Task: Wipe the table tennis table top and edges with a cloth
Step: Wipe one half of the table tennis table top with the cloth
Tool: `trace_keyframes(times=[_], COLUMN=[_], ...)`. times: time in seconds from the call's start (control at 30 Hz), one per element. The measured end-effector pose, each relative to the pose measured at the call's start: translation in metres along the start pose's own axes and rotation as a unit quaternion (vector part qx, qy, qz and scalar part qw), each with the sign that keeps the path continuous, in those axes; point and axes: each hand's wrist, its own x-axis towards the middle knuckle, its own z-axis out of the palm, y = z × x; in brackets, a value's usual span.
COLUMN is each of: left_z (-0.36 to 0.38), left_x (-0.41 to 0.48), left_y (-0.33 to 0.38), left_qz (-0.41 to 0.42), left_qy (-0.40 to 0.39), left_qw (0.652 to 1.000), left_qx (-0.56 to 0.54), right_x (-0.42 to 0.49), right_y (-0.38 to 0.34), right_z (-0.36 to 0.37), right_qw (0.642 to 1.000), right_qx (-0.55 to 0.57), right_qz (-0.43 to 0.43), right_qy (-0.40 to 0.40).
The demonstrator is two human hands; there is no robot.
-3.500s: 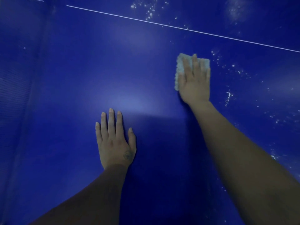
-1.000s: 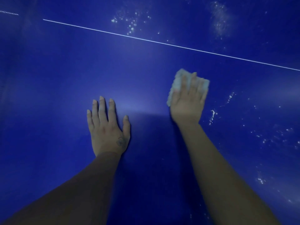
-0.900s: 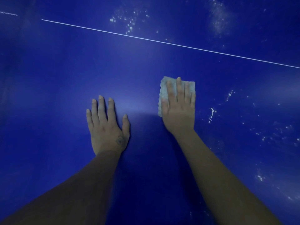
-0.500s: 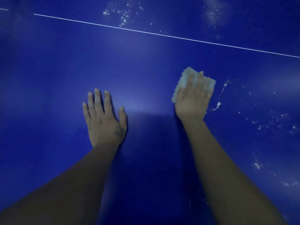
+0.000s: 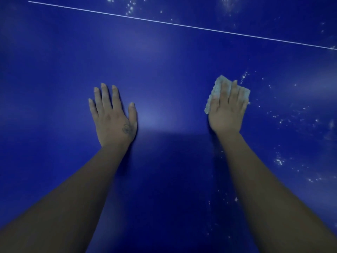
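both hands are flat on the blue table (image 5: 164, 61) here. the left hand (image 5: 114, 118) is palm down on the bare surface, fingers straight and a bit spread, holding nothing, with a small dark mark near the base of the thumb. the right hand (image 5: 227, 110) lies on top of the cloth (image 5: 215, 88), fingers straight and close together, pressing it down onto the table rather than curling round it. the cloth is pale and nubbly, and sticks out past the fingertips and along the thumb side. a thin white line (image 5: 182, 25) runs slantwise across the table beyond the hands. white specks (image 5: 279, 159) are scattered to the right of the cloth, and more sit past the line near the top edge. the two hands are well apart.
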Motion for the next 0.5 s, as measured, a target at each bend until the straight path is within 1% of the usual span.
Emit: trace_keyframes(times=[0.03, 0.1, 0.17, 0.23, 0.3, 0.37, 0.43, 0.47, 0.5], left_z=[0.0, 0.0, -0.003, -0.005, -0.008, -0.011, -0.015, -0.016, -0.017], left_x=[-0.001, -0.001, -0.005, -0.017, -0.041, -0.071, -0.102, -0.117, -0.129], left_y=[-0.001, -0.002, -0.003, -0.005, -0.008, -0.012, -0.018, -0.02, -0.021], left_qz=[0.003, 0.006, 0.009, 0.02, 0.037, 0.051, 0.069, 0.079, 0.088], left_qy=[-0.001, -0.006, -0.011, -0.022, -0.033, -0.041, -0.052, -0.059, -0.066], left_qw=[1.0, 1.0, 1.0, 1.0, 0.999, 0.998, 0.996, 0.994, 0.993], left_qx=[0.0, -0.003, -0.01, -0.008, 0.003, 0.014, 0.033, 0.043, 0.05], right_x=[-0.008, -0.029, -0.059, -0.092, -0.117, -0.124, -0.113, -0.102, -0.091], right_y=[-0.011, -0.039, -0.068, -0.09, -0.092, -0.074, -0.044, -0.027, -0.01], right_z=[0.0, 0.006, 0.017, 0.028, 0.033, 0.032, 0.029, 0.027, 0.023], right_qw=[1.0, 1.0, 0.996, 0.987, 0.975, 0.967, 0.965, 0.969, 0.978], right_qx=[-0.002, -0.009, -0.011, 0.004, 0.004, -0.011, -0.061, -0.081, -0.075], right_qz=[0.001, -0.027, -0.084, -0.157, -0.217, -0.253, -0.257, -0.234, -0.193], right_qy=[0.001, 0.002, 0.016, 0.047, 0.037, 0.02, 0.003, -0.012, -0.021])
